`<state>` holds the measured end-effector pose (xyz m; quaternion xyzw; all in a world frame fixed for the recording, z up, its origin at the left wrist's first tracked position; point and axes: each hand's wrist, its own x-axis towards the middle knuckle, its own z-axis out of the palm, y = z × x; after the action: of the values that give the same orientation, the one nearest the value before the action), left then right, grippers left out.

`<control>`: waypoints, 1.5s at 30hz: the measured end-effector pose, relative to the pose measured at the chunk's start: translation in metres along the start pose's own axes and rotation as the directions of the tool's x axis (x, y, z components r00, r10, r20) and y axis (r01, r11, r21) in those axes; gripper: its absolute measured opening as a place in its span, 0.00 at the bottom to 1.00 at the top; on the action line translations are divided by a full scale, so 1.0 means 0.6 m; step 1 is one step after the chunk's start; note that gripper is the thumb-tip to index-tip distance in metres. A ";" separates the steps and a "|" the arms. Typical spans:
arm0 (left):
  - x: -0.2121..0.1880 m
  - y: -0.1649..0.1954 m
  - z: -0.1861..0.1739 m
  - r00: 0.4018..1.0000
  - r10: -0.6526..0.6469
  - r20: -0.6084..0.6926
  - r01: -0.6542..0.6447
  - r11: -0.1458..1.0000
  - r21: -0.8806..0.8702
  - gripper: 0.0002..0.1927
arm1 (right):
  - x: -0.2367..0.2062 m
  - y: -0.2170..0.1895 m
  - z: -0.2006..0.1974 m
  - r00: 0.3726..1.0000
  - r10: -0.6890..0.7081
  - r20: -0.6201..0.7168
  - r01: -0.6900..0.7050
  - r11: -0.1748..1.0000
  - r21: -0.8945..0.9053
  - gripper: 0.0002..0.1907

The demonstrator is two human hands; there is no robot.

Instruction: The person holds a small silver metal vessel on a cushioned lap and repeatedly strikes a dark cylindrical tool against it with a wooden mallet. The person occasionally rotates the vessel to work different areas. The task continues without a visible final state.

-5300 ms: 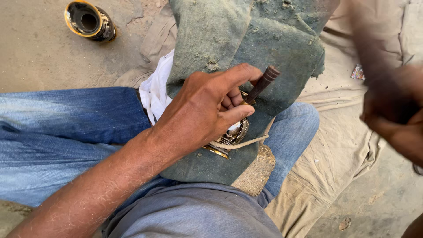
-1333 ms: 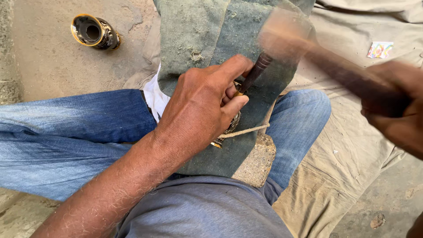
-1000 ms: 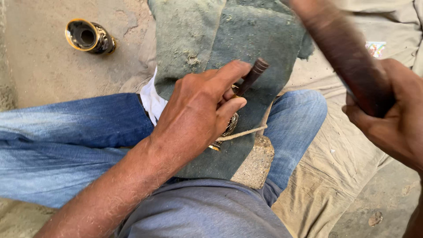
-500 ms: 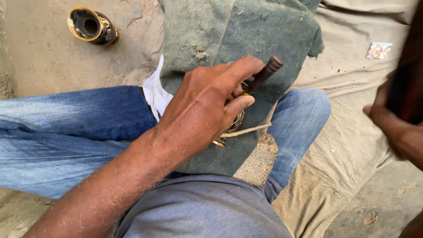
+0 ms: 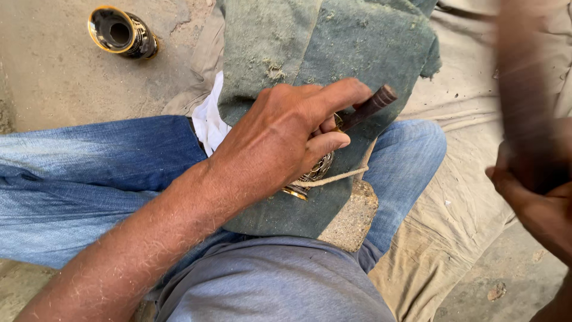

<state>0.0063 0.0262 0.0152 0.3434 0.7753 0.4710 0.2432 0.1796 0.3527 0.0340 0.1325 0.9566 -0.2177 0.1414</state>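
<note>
My left hand (image 5: pixel 286 134) rests on a green cloth (image 5: pixel 333 53) spread over my knee and grips a short dark metal punch (image 5: pixel 368 108), its tip set against a small patterned brass piece (image 5: pixel 310 179) that is mostly hidden under my fingers. A thin cord (image 5: pixel 330 179) runs out from beneath the hand. My right hand (image 5: pixel 539 203) is at the right edge, closed round the handle of a dark wooden mallet (image 5: pixel 524 89), which is raised and blurred by motion, well to the right of the punch.
A black and gold cylindrical piece (image 5: pixel 121 33) lies on its side on the sandy ground at upper left. A beige cloth (image 5: pixel 465 197) covers the ground on the right. A white rag (image 5: pixel 208 119) pokes out from under the green cloth beside my blue jeans (image 5: pixel 89 173).
The mallet has swung down towards the punch and back up over the last second; it now sits raised at the right. My left hand has kept the punch on the brass piece.
</note>
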 end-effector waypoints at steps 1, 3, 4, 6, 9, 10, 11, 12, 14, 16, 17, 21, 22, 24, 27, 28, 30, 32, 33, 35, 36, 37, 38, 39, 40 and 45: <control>0.000 -0.001 -0.001 1.000 0.005 0.004 -0.005 1.000 -0.009 0.24 | 0.000 -0.013 0.001 1.000 0.000 -0.007 0.000 1.000 -0.025 0.21; 0.004 -0.005 -0.005 0.999 0.039 0.010 -0.038 0.999 -0.019 0.23 | 0.003 -0.036 0.006 0.991 0.104 -0.083 -0.100 0.993 0.056 0.21; 0.007 -0.007 -0.006 0.999 0.049 0.017 -0.049 0.999 -0.017 0.24 | 0.004 -0.046 0.011 0.972 0.206 -0.116 -0.186 0.968 0.168 0.19; 0.010 -0.008 -0.008 0.999 0.046 0.025 -0.045 0.999 -0.010 0.25 | 0.003 -0.061 0.016 0.970 0.228 -0.083 -0.204 0.952 0.229 0.17; 0.012 -0.011 -0.016 0.995 0.084 0.046 -0.082 0.995 -0.053 0.24 | -0.006 -0.070 0.017 0.980 0.196 -0.030 -0.187 0.964 0.189 0.17; 0.014 -0.011 -0.017 0.994 0.080 0.071 -0.075 0.995 -0.058 0.23 | -0.011 -0.073 0.020 0.955 0.292 -0.053 -0.272 0.931 0.243 0.17; 0.015 -0.012 -0.018 0.994 0.065 0.090 -0.060 0.996 -0.062 0.23 | -0.013 -0.073 0.019 0.923 0.380 -0.062 -0.346 0.890 0.297 0.17; 0.016 -0.013 -0.020 0.993 0.045 0.109 -0.038 0.997 -0.063 0.23 | -0.015 -0.074 0.021 0.952 0.303 -0.048 -0.286 0.934 0.216 0.18; 0.019 -0.017 -0.023 0.990 0.027 0.135 -0.019 0.998 -0.064 0.23 | -0.017 -0.076 0.022 0.979 0.201 -0.030 -0.196 0.972 0.130 0.20; 0.028 -0.022 -0.021 0.988 0.070 0.141 -0.060 0.995 -0.076 0.24 | -0.016 -0.078 0.023 0.979 0.194 -0.067 -0.179 0.966 0.187 0.20; 0.032 -0.024 -0.020 0.987 0.100 0.124 -0.091 0.992 -0.083 0.24 | -0.015 -0.080 0.023 0.974 0.208 -0.092 -0.180 0.951 0.250 0.20; 0.037 -0.030 -0.017 0.981 0.024 0.195 -0.008 0.997 -0.079 0.24 | -0.015 -0.088 0.025 0.982 0.185 -0.034 -0.181 0.978 0.104 0.18; 0.039 -0.031 -0.018 0.981 0.058 0.187 -0.044 0.996 -0.078 0.24 | -0.017 -0.091 0.025 0.973 0.220 -0.066 -0.212 0.971 0.106 0.18; 0.041 -0.034 -0.021 0.981 0.109 0.158 -0.098 0.992 -0.077 0.23 | -0.022 -0.096 0.027 0.968 0.240 -0.080 -0.230 0.967 0.109 0.18; 0.045 -0.036 -0.026 0.969 0.055 0.239 -0.036 0.996 -0.084 0.21 | -0.027 -0.103 0.031 0.974 0.216 -0.066 -0.211 0.974 0.083 0.17; 0.047 -0.037 -0.026 0.969 0.064 0.239 -0.041 0.994 -0.098 0.21 | -0.029 -0.106 0.033 0.969 0.227 -0.099 -0.223 0.974 0.046 0.17; 0.050 -0.037 -0.026 0.970 0.073 0.231 -0.045 0.991 -0.124 0.23 | -0.030 -0.111 0.036 0.944 0.306 -0.119 -0.289 0.946 0.146 0.16; 0.051 -0.039 -0.032 0.964 0.080 0.255 -0.050 0.992 -0.118 0.22 | -0.030 -0.118 0.039 0.936 0.340 -0.089 -0.306 0.913 0.271 0.14; 0.052 -0.040 -0.034 0.958 0.088 0.273 -0.058 0.991 -0.117 0.21 | -0.028 -0.122 0.041 0.946 0.312 -0.091 -0.280 0.924 0.261 0.14; 0.054 -0.039 -0.036 0.953 0.092 0.289 -0.063 0.992 -0.107 0.22 | -0.027 -0.130 0.042 0.985 0.081 -0.150 -0.092 0.994 -0.066 0.19; 0.056 -0.039 -0.038 0.952 0.093 0.293 -0.066 0.993 -0.100 0.22 | -0.027 -0.135 0.043 0.958 0.221 -0.181 -0.194 0.969 0.155 0.17; 0.059 -0.040 -0.039 0.947 0.102 0.304 -0.071 0.991 -0.113 0.21 | -0.026 -0.138 0.043 0.920 0.352 -0.170 -0.271 0.888 0.371 0.15; 0.060 -0.039 -0.042 0.944 0.105 0.312 -0.069 0.990 -0.126 0.21 | -0.026 -0.141 0.042 0.875 0.469 -0.122 -0.326 0.756 0.568 0.13; 0.060 -0.038 -0.044 0.940 0.111 0.321 -0.069 0.988 -0.137 0.20 | -0.026 -0.143 0.041 0.926 0.347 -0.146 -0.273 0.886 0.375 0.15; 0.061 -0.038 -0.047 0.940 0.118 0.321 -0.078 0.988 -0.134 0.21 | -0.027 -0.144 0.041 0.963 0.224 -0.148 -0.199 0.966 0.165 0.18; 0.073 -0.035 -0.053 0.919 0.103 0.381 -0.061 0.991 -0.121 0.25 | -0.036 -0.134 0.041 0.899 0.418 -0.128 -0.310 0.816 0.487 0.16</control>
<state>-0.0508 0.0346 0.0078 0.4482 0.6709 0.4447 0.3891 0.1794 0.2676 0.0503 0.3678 0.8448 -0.3872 0.0343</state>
